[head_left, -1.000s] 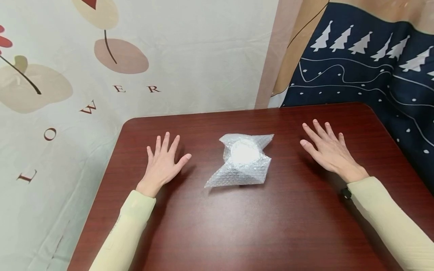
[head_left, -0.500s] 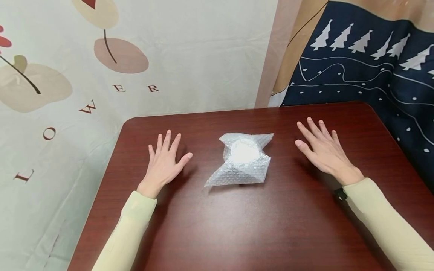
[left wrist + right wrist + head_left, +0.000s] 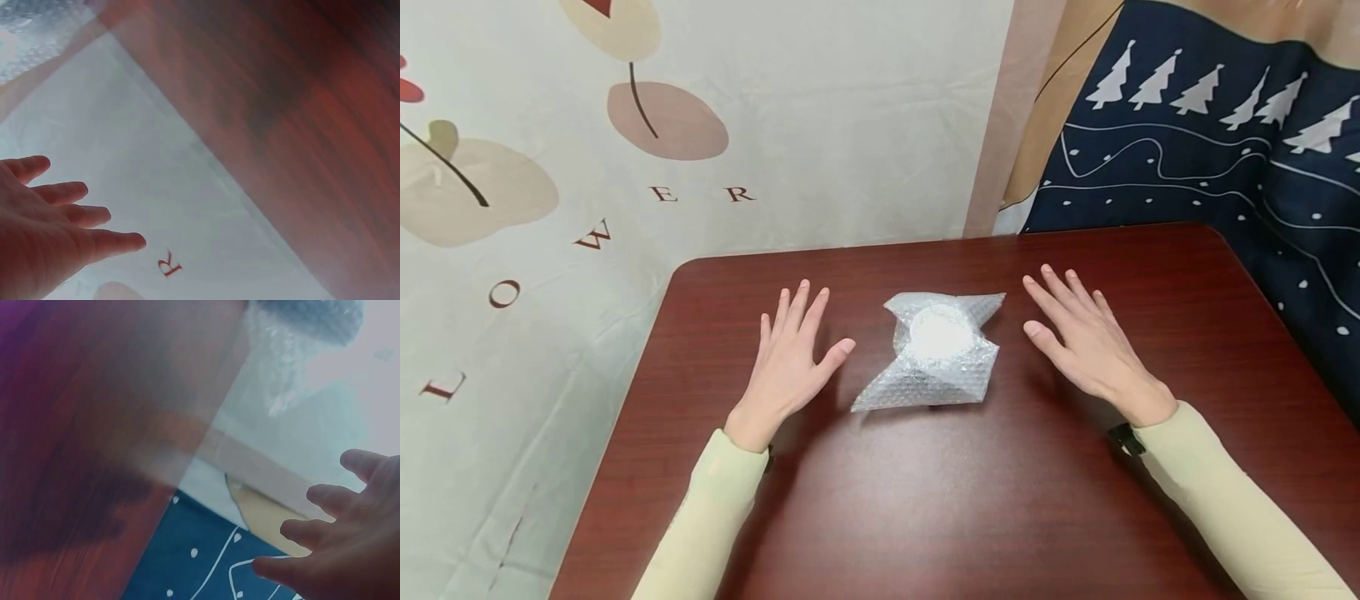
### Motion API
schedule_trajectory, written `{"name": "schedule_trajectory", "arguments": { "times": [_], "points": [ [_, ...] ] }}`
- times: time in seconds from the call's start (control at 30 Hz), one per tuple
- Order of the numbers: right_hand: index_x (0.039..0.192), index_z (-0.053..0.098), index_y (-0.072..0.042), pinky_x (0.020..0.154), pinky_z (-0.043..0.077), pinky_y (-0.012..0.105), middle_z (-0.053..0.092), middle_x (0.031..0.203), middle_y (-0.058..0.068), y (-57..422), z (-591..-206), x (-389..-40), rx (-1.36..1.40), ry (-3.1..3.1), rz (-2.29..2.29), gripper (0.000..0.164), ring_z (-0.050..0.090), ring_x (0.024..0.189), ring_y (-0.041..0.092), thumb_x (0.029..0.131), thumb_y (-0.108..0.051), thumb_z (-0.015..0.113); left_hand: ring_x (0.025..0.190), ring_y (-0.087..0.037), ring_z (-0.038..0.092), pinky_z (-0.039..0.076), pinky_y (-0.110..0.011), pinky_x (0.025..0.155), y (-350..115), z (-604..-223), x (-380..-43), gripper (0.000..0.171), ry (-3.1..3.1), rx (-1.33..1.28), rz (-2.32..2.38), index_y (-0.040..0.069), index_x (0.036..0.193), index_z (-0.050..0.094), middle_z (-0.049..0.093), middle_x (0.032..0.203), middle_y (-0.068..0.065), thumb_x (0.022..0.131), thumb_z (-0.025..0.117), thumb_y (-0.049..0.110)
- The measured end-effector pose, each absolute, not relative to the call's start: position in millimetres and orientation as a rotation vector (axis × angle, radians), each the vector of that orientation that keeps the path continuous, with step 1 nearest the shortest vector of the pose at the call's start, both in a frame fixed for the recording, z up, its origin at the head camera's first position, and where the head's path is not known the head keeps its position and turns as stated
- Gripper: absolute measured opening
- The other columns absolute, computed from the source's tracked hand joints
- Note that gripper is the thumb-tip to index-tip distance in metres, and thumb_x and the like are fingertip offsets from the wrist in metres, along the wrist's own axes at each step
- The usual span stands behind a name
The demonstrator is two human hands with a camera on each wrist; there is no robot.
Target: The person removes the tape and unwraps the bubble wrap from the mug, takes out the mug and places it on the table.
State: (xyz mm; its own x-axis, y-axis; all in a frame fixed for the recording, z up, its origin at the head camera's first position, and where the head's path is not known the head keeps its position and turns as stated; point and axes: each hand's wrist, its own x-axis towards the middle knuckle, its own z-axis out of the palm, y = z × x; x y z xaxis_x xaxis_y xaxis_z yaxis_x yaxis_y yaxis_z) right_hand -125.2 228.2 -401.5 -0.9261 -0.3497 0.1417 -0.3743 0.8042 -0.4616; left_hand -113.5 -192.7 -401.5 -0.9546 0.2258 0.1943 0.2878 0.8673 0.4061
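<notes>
A bundle of clear bubble wrap (image 3: 932,358) lies near the middle of the table, with a bright round glare on its top; what is inside cannot be made out. To its left, my left hand (image 3: 790,358) hovers above the tabletop with fingers spread. On the other side my right hand (image 3: 1090,342) is held the same way, palm turned down and inward. Neither hand touches the bundle. Part of the bubble wrap (image 3: 31,37) shows at the upper left of the left wrist view, and its edge (image 3: 312,322) at the top of the right wrist view.
The dark red wooden table (image 3: 925,517) has rounded far corners. Behind it hangs a pale printed curtain (image 3: 850,125) with letters, and at the right a navy cloth (image 3: 1195,150) with white trees.
Both hands have moved inward toward the bubble wrap bundle, the left one rightward and the right one leftward. The bundle itself has stayed in place.
</notes>
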Motion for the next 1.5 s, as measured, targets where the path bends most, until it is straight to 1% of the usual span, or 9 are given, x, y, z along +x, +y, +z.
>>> {"name": "schedule_trajectory", "arguments": {
  "times": [0.2,0.4,0.57,0.83,0.97,1.1,1.2,1.33,1.5],
  "points": [
    [0.165,0.029,-0.025,0.122,0.011,0.068,0.019,0.172,0.005,214,-401,-119,0.642,-2.879,0.862,0.065,0.011,0.158,0.036,0.107,-0.047,0.048,0.159,-0.034,0.006,0.01,-0.07,0.122,-178,-395,-108,0.082,-2.842,-0.431,-0.77,0.018,0.165,0.029,0.016,0.173,-0.009,0.1,0.051,0.064],
    [0.165,0.029,-0.025,0.122,0.015,0.068,0.02,0.172,0.002,202,-402,-113,0.697,-2.868,0.932,0.065,0.012,0.159,0.032,0.107,-0.044,0.051,0.159,-0.029,0.009,0.016,-0.063,0.124,-163,-395,-105,0.082,-2.82,-0.467,-0.901,0.018,0.165,0.028,0.015,0.173,-0.003,0.101,0.048,0.065],
    [0.165,0.03,-0.025,0.122,0.016,0.067,0.02,0.172,0.001,195,-401,-109,0.733,-2.885,0.958,0.068,0.012,0.159,0.03,0.105,-0.045,0.055,0.159,-0.025,0.01,0.023,-0.061,0.122,-153,-396,-104,0.08,-2.785,-0.48,-1.028,0.019,0.165,0.029,0.015,0.173,0.002,0.102,0.047,0.064],
    [0.163,0.037,-0.026,0.121,0.018,0.067,0.02,0.172,0.002,185,-404,-106,0.808,-2.905,0.969,0.071,0.016,0.158,0.034,0.101,-0.051,0.061,0.159,-0.021,0.01,0.025,-0.063,0.121,-135,-404,-100,0.078,-2.786,-0.491,-1.164,0.024,0.165,0.028,0.014,0.172,0.008,0.102,0.048,0.064],
    [0.16,0.041,-0.028,0.121,0.023,0.065,0.021,0.172,0.002,180,-405,-106,0.82,-2.906,0.965,0.07,0.02,0.157,0.034,0.099,-0.052,0.064,0.155,-0.023,0.027,0.036,-0.056,0.118,-130,-408,-102,0.076,-2.776,-0.506,-1.277,0.022,0.166,0.027,0.017,0.172,0.009,0.102,0.054,0.056],
    [0.159,0.045,-0.027,0.121,0.023,0.065,0.023,0.171,0.003,178,-406,-106,0.839,-2.907,0.989,0.07,0.024,0.156,0.033,0.098,-0.051,0.068,0.145,-0.027,0.045,0.051,-0.043,0.107,-126,-410,-103,0.079,-2.745,-0.512,-1.46,0.023,0.166,0.024,0.023,0.17,0.006,0.102,0.062,0.048],
    [0.158,0.046,-0.026,0.121,0.023,0.066,0.025,0.171,0.004,176,-406,-107,0.856,-2.902,1.012,0.069,0.027,0.155,0.034,0.098,-0.049,0.069,0.141,-0.028,0.051,0.055,-0.039,0.101,-124,-412,-104,0.082,-2.739,-0.486,-1.545,0.027,0.166,0.021,0.031,0.167,0.003,0.1,0.066,0.046],
    [0.158,0.046,-0.026,0.117,0.031,0.066,0.026,0.17,0.003,176,-407,-107,0.858,-2.894,1.055,0.067,0.03,0.153,0.034,0.099,-0.048,0.069,0.136,-0.028,0.056,0.056,-0.037,0.099,-122,-414,-105,0.083,-2.739,-0.46,-1.591,0.03,0.166,0.019,0.041,0.162,-0.002,0.1,0.067,0.043],
    [0.158,0.046,-0.026,0.112,0.042,0.06,0.026,0.17,0.002,177,-408,-108,0.864,-2.885,1.087,0.067,0.035,0.151,0.032,0.099,-0.046,0.069,0.134,-0.027,0.058,0.057,-0.041,0.098,-120,-415,-104,0.084,-2.726,-0.462,-1.654,0.032,0.167,0.015,0.047,0.158,-0.006,0.101,0.068,0.038]
  ]
}}
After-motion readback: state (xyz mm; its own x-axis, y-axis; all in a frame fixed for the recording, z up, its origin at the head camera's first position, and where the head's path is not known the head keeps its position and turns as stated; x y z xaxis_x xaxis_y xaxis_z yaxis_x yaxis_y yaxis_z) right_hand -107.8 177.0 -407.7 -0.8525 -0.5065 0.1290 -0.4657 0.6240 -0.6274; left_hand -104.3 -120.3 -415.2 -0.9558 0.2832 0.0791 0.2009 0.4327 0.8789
